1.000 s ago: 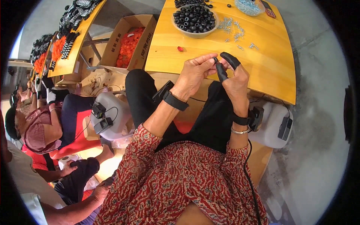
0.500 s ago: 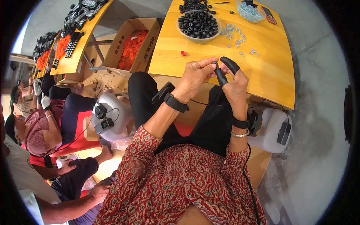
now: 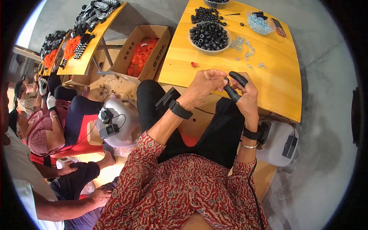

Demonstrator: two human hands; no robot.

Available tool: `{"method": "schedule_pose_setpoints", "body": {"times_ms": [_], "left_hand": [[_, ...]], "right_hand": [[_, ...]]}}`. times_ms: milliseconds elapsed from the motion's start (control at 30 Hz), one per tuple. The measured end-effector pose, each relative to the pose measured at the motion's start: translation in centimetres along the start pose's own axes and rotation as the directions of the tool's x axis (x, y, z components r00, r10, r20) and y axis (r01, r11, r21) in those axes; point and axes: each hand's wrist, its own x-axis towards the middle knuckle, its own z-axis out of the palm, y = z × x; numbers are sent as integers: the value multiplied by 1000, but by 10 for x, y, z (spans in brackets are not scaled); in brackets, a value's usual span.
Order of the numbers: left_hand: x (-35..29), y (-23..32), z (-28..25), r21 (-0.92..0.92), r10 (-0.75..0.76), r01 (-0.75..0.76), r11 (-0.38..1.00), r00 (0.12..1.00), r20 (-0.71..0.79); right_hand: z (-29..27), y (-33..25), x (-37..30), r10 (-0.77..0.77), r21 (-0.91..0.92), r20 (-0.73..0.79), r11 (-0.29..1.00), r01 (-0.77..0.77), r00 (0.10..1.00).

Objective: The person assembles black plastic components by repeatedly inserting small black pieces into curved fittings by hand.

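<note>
Over the near edge of the yellow table [image 3: 174,73], my two hands meet at the fingertips. My left hand [image 3: 203,85] is closed in a pinch beside a small dark piece too small to name. Black covers wrap the thumb and index finger of my right hand [image 3: 248,99]; the covered thumb [image 3: 232,93] points at the left fingertips and the covered index finger [image 3: 238,79] arches above it. The right fingers are curled, and what lies inside them is hidden. A small red piece [image 3: 194,64] lies on the table beyond my left hand.
Farther back stand a bowl [image 3: 210,52] of black round caps, small silver metal parts [image 3: 239,44], a clear bowl [image 3: 271,32] of bluish parts and a red-edged phone [image 3: 278,27]. At left are a carton [image 3: 132,44] with orange material and co-workers. White plastic seats [image 3: 278,134] flank me.
The whole view has shifted, so the table sits lower and farther right. My hands stay together; the right thumb has tilted and the left fingers have curled tighter at its tip.
</note>
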Motion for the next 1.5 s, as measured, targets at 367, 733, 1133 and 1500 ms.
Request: {"method": "schedule_pose_setpoints", "body": {"times_ms": [367,733,1133,1500], "left_hand": [[9,5,-17,-24,-27,32,999,980,195],[-2,3,-12,-240,-48,93,966,981,188],[-11,11,-6,42,-8,4,999,994,111],[-4,5,-8,-126,-89,104,987,989,115]], "right_hand": [[-9,-6,9,-42,-98,169,993,59,985],[-9,-7,2,-95,-64,106,993,102,990],[-10,-20,0,-128,-205,132,967,154,983],[-7,-13,0,-123,-109,68,985,130,990]]}}
